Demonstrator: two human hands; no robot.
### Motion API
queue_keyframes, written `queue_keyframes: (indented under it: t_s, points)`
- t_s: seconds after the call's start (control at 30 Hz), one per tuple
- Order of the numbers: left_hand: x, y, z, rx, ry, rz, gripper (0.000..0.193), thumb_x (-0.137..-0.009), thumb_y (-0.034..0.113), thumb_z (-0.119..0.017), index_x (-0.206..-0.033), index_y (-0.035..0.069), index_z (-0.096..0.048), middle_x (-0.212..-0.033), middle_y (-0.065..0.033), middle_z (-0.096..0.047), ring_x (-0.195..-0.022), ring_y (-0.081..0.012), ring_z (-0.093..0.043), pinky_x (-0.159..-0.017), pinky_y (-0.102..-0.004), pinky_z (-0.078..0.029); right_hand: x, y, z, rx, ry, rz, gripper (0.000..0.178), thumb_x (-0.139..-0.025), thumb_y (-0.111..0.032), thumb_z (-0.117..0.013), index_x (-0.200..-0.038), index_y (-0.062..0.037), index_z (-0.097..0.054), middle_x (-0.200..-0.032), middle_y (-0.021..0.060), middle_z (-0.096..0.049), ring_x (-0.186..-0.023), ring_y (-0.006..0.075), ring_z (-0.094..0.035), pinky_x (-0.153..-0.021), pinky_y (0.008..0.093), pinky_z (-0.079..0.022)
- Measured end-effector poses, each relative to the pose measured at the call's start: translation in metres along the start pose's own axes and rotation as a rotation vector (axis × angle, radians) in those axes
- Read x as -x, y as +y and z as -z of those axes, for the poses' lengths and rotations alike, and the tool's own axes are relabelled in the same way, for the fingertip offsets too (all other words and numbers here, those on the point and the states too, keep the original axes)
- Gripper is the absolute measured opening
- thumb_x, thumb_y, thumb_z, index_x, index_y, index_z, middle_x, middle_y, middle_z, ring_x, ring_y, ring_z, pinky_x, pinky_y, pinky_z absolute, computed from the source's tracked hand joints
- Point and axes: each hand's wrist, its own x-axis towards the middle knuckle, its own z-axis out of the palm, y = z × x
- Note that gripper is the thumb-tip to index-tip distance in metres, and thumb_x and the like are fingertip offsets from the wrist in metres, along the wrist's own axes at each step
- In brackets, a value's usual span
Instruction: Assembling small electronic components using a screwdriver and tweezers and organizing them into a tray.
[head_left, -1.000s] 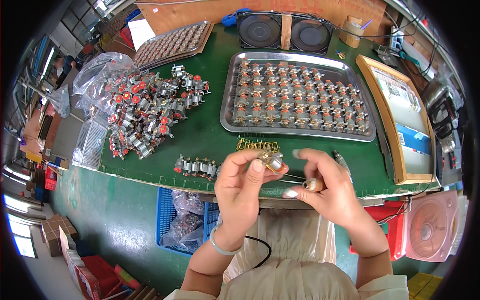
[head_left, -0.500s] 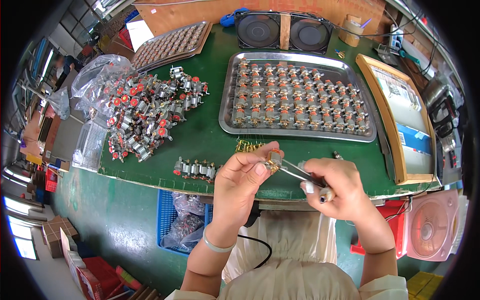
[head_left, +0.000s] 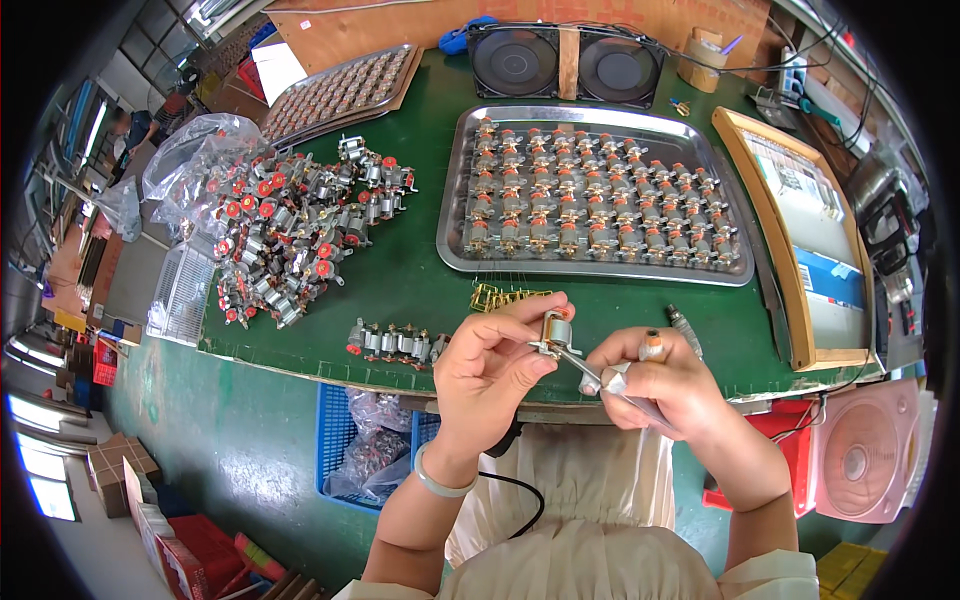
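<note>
In my left hand (head_left: 490,375), closed between thumb and fingers, is a small silver motor (head_left: 560,331) with an orange-red end. My right hand (head_left: 655,380) grips metal tweezers (head_left: 588,372), their tips touching the lower side of the motor. Wrappings cover some right fingertips. Just beyond that hand a slim metallic tool (head_left: 684,331) shows; I cannot tell whether it is also held. Past my left fingers sits a cluster of small brass-coloured parts (head_left: 497,297). A short row of motors (head_left: 388,342) lies left of my left hand.
A metal tray (head_left: 600,266) carries rows of motors on the green table (head_left: 400,265). Loose motors (head_left: 285,240) are heaped at left beside a plastic bag (head_left: 200,150). Behind stand another filled tray (head_left: 340,95) and two black fans (head_left: 515,62). A wooden frame (head_left: 735,135) lies right.
The tweezers' prongs, spread earlier, are now together against the motor. My right hand has turned, and more of the metallic tool beyond it shows. The motor sits slightly lower and more upright.
</note>
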Motion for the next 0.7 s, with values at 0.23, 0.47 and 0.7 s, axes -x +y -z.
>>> queue_keyframes:
  t_s: [0.23, 0.47, 0.7]
  points:
    - [-0.003, -0.002, -0.001, -0.048, 0.042, -0.090, 0.029, -0.079, -0.007, -0.058, -0.104, -0.001, -0.045, -0.117, -0.0236, -0.049, -0.110, -0.0297, -0.050, -0.093, -0.0396, -0.041, 0.009, -0.019, 0.011, 0.440, 0.025, 0.077, 0.013, -0.075, -0.007, -0.058, -0.084, 0.0027, -0.057, -0.063, 0.0062, -0.054, -0.052, 0.0149, -0.052, -0.046, 0.0259, -0.039]
    - [-0.003, -0.006, -0.003, -0.098, 0.034, -0.101, 0.032, -0.079, -0.007, -0.057, -0.107, -0.001, -0.043, -0.118, -0.0225, -0.048, -0.112, -0.0289, -0.049, -0.095, -0.0391, -0.040, 0.000, -0.019, 0.018, 1.549, 0.155, 0.295, 0.019, -0.069, -0.010, -0.065, -0.082, -0.0028, -0.053, -0.076, 0.0107, -0.054, -0.061, 0.0297, -0.056, -0.052, 0.0376, -0.044]
    - [-0.002, -0.007, -0.001, -0.151, 0.074, -0.099, 0.030, -0.080, -0.005, -0.057, -0.107, -0.002, -0.045, -0.120, -0.0222, -0.048, -0.111, -0.0270, -0.049, -0.095, -0.0376, -0.039, -0.027, -0.033, -0.011, 1.405, 0.039, 0.664, 0.021, -0.068, -0.006, -0.064, -0.084, -0.0023, -0.051, -0.074, 0.0106, -0.053, -0.064, 0.0289, -0.058, -0.052, 0.0381, -0.046]
